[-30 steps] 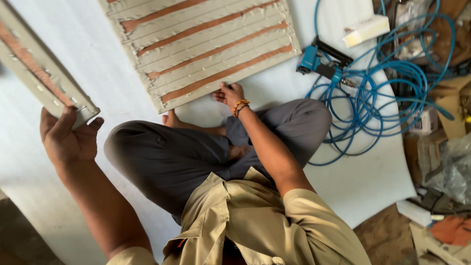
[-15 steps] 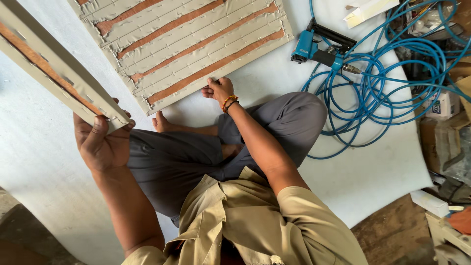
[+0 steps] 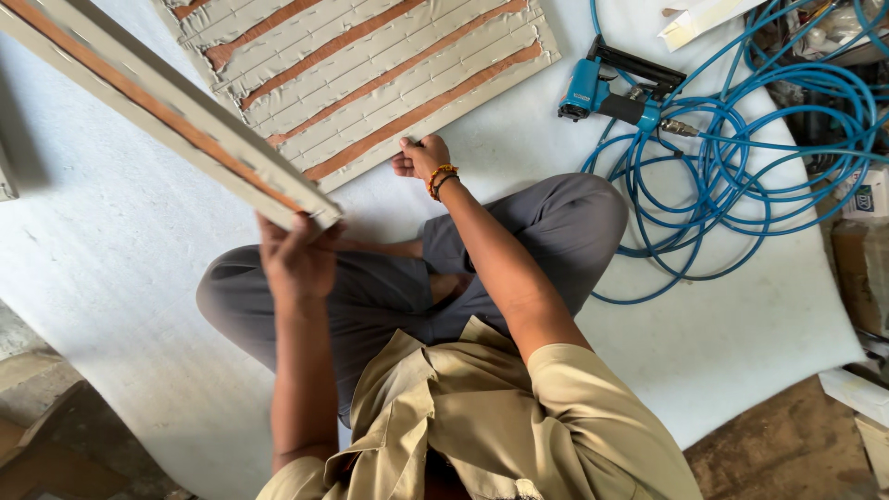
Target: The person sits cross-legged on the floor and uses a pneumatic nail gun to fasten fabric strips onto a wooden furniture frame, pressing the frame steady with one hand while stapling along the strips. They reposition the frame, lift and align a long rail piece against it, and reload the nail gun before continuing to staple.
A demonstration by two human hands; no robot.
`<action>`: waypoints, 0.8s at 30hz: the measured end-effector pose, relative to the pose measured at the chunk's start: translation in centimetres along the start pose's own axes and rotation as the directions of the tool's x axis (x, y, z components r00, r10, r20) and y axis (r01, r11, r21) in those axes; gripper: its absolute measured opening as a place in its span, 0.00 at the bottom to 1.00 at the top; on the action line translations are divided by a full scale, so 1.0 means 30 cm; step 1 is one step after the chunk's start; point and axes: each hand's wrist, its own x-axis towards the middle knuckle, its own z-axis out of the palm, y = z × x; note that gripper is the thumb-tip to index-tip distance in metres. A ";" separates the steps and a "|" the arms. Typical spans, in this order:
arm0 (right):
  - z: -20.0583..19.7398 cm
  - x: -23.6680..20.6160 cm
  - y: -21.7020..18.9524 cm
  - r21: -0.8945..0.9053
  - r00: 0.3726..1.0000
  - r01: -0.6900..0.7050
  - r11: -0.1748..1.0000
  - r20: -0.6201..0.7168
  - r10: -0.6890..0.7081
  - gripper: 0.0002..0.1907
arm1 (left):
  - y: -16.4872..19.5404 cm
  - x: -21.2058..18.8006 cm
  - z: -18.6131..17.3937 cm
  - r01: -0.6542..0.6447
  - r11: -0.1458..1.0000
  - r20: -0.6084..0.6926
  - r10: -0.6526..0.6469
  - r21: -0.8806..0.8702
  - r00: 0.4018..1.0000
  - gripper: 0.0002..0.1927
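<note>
I sit cross-legged on a white sheet (image 3: pixel 111 278). My left hand (image 3: pixel 298 256) grips the near end of a long grey moulding strip (image 3: pixel 157 106) with a brown stripe; it is lifted off the sheet and runs up to the left edge of view. My right hand (image 3: pixel 421 157), with a beaded bracelet at the wrist, presses on the near edge of a flat panel (image 3: pixel 370 69) made of grey strips and brown bands lying side by side on the sheet.
A blue pneumatic nail gun (image 3: pixel 616 93) lies right of the panel, joined to a coiled blue air hose (image 3: pixel 741 157). Boxes and clutter (image 3: pixel 861 231) line the right edge. Bare brown floor (image 3: pixel 787 444) shows at the bottom right.
My left hand has brought the long strip rightward, toward my lap and the panel. My right hand has stayed on the panel's near edge.
</note>
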 end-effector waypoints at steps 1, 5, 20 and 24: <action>-0.008 -0.003 -0.009 -0.046 1.000 -0.008 0.999 0.006 0.008 0.16 | -0.046 0.003 0.001 -0.006 1.000 -0.007 0.006 -0.002 1.000 0.26; -0.109 -0.041 -0.162 -0.662 0.982 0.094 0.743 0.187 0.041 0.26 | -0.242 0.030 -0.004 -0.070 0.994 0.021 0.068 0.079 0.997 0.30; -0.203 -0.355 -0.394 -0.543 0.570 0.797 0.265 0.530 -0.628 0.20 | -0.715 0.108 0.228 -0.106 0.914 0.004 0.113 0.392 0.994 0.22; -0.244 -0.365 -0.386 -0.641 0.582 0.754 0.145 0.548 -0.601 0.18 | -0.732 0.105 0.275 -0.125 0.916 0.028 0.124 0.381 0.992 0.23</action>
